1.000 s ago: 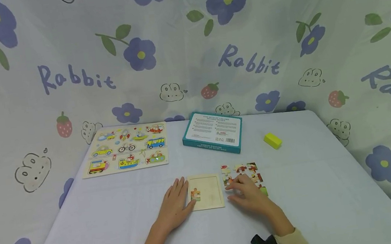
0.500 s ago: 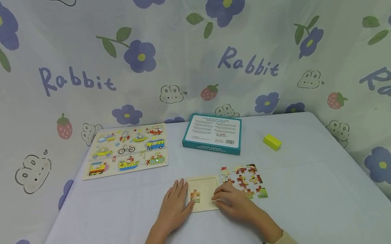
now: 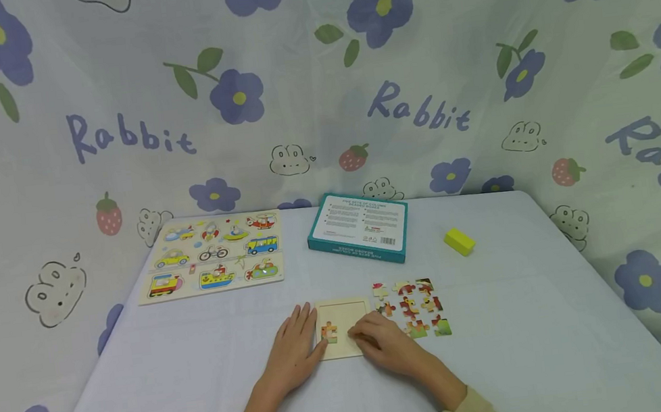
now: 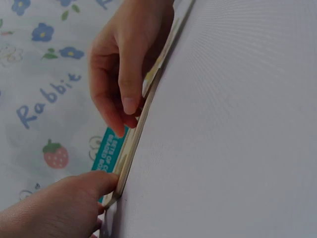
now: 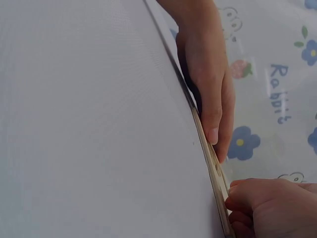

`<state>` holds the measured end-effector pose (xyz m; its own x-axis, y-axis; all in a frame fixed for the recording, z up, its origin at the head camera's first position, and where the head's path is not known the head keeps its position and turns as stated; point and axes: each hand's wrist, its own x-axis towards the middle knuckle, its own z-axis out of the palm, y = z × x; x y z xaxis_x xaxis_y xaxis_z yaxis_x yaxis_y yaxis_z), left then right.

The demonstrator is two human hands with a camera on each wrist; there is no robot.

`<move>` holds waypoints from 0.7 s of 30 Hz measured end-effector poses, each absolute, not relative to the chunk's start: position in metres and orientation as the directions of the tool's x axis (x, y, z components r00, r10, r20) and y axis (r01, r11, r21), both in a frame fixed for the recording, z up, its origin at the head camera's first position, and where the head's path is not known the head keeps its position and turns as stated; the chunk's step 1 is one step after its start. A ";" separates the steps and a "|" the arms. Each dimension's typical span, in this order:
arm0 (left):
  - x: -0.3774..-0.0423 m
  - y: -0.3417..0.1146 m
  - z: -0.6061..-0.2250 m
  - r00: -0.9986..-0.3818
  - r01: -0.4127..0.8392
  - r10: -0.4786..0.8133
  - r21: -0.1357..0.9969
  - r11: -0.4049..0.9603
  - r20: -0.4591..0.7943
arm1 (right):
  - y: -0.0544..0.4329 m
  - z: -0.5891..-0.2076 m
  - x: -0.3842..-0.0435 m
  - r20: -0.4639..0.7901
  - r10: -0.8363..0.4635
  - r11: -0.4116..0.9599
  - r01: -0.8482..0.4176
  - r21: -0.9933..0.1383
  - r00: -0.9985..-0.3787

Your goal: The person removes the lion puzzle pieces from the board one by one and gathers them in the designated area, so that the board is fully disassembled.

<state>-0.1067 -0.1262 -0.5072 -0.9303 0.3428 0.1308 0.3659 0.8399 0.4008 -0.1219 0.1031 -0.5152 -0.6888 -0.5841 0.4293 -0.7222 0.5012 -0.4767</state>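
Observation:
A shallow wooden puzzle tray (image 3: 347, 353) lies in front of me, with a puzzle piece (image 3: 329, 330) in its left part. My left hand (image 3: 294, 346) rests along the tray's left side, fingers stretched out, its thumb by the lower left edge near that piece. Over the right part of the tray is my right hand (image 3: 385, 342), thumb and fingertips drawn together in a pinch; the puzzle piece between them is hidden by the fingers. In the left wrist view the right hand (image 4: 126, 64) points down at the tray edge (image 4: 131, 153), opposite the left thumb.
Several loose puzzle pieces (image 3: 409, 306) lie in rows right of the tray. Behind stand a teal box (image 3: 360, 226), a vehicle puzzle board (image 3: 208, 257) at the back left and a yellow block (image 3: 460, 241) at the back right. A patterned curtain (image 3: 318, 98) hangs behind the table.
My right hand has moved left from the loose pieces to over the tray, its thumb and fingers drawing together. My left hand has stayed at the tray's left side.

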 end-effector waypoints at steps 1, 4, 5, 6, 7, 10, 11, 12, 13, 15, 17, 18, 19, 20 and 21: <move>-0.107 -0.126 -0.507 -0.930 0.365 0.342 0.400 0.841 0.131 | 0.102 -0.514 -0.122 0.419 -0.578 0.512 -0.711 -0.482 -0.700; -0.107 -0.126 -0.507 -0.932 0.361 0.339 0.405 0.840 0.128 | 0.097 -0.512 -0.123 0.376 -0.555 0.548 -0.666 -0.506 -0.742; -0.106 -0.126 -0.507 -0.932 0.360 0.338 0.406 0.840 0.127 | 0.095 -0.512 -0.123 0.359 -0.545 0.561 -0.648 -0.515 -0.758; -0.106 -0.126 -0.507 -0.933 0.358 0.337 0.408 0.840 0.125 | 0.093 -0.512 -0.124 0.347 -0.538 0.575 -0.636 -0.515 -0.768; -0.106 -0.126 -0.508 -0.934 0.357 0.337 0.409 0.840 0.122 | 0.091 -0.512 -0.124 0.334 -0.528 0.589 -0.621 -0.518 -0.780; -0.106 -0.126 -0.508 -0.933 0.357 0.339 0.408 0.840 0.119 | 0.085 -0.514 -0.126 0.311 -0.506 0.626 -0.590 -0.509 -0.805; -0.106 -0.126 -0.509 -0.933 0.359 0.341 0.407 0.840 0.119 | 0.083 -0.513 -0.127 0.314 -0.502 0.632 -0.589 -0.503 -0.806; -0.106 -0.127 -0.509 -0.932 0.361 0.342 0.408 0.839 0.121 | 0.081 -0.513 -0.128 0.319 -0.500 0.642 -0.592 -0.487 -0.805; -0.106 -0.127 -0.509 -0.931 0.363 0.343 0.409 0.837 0.124 | 0.080 -0.512 -0.128 0.324 -0.497 0.647 -0.592 -0.480 -0.805; -0.106 -0.127 -0.508 -0.929 0.367 0.347 0.413 0.833 0.127 | 0.077 -0.512 -0.129 0.340 -0.495 0.656 -0.600 -0.457 -0.800; -0.106 -0.127 -0.507 -0.929 0.369 0.348 0.418 0.830 0.128 | 0.076 -0.512 -0.129 0.362 -0.492 0.656 -0.611 -0.443 -0.791; -0.106 -0.127 -0.506 -0.929 0.368 0.348 0.419 0.830 0.128 | 0.076 -0.513 -0.130 0.371 -0.491 0.657 -0.614 -0.437 -0.788; -0.106 -0.127 -0.506 -0.929 0.368 0.348 0.419 0.830 0.126 | 0.076 -0.513 -0.130 0.381 -0.490 0.654 -0.619 -0.435 -0.784; -0.106 -0.126 -0.505 -0.929 0.367 0.347 0.418 0.831 0.125 | 0.076 -0.514 -0.130 0.387 -0.489 0.652 -0.622 -0.434 -0.782; -0.106 -0.126 -0.505 -0.930 0.366 0.346 0.416 0.832 0.124 | 0.076 -0.515 -0.130 0.394 -0.487 0.648 -0.625 -0.436 -0.780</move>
